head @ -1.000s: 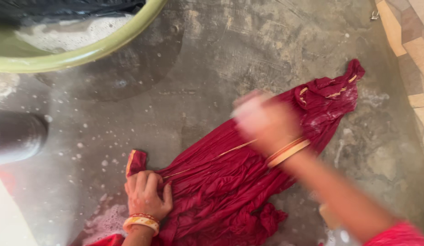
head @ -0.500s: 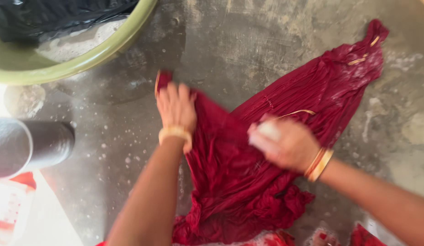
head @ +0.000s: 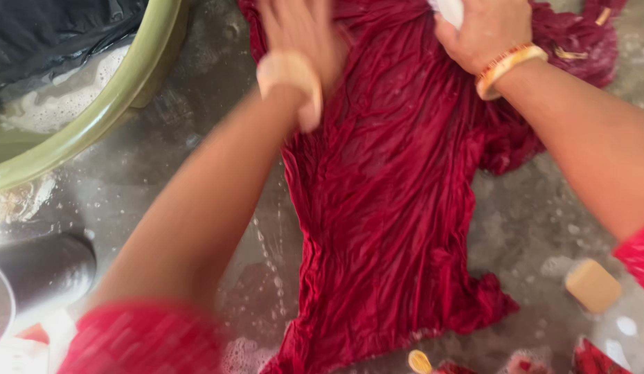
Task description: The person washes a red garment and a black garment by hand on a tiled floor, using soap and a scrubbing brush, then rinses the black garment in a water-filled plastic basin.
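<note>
A wet, crumpled dark red garment (head: 391, 201) lies spread on the wet grey concrete floor (head: 197, 159). My left hand (head: 301, 31), blurred, presses flat on the cloth's upper left part at the top of the view. My right hand (head: 485, 28) is closed around a small white object, probably a bar of soap (head: 448, 10), held against the cloth at the top right. Both wrists wear bangles.
A green basin (head: 93, 118) with foamy water and dark cloth stands at the upper left. A dark cylindrical container (head: 38, 273) lies at the lower left. A tan block (head: 593, 285) sits on the floor at the lower right. Suds dot the floor.
Both hands have moved away from me, up the red garment, and the view has shifted forward. The left hand has gone from the cloth's near end to its far part.
</note>
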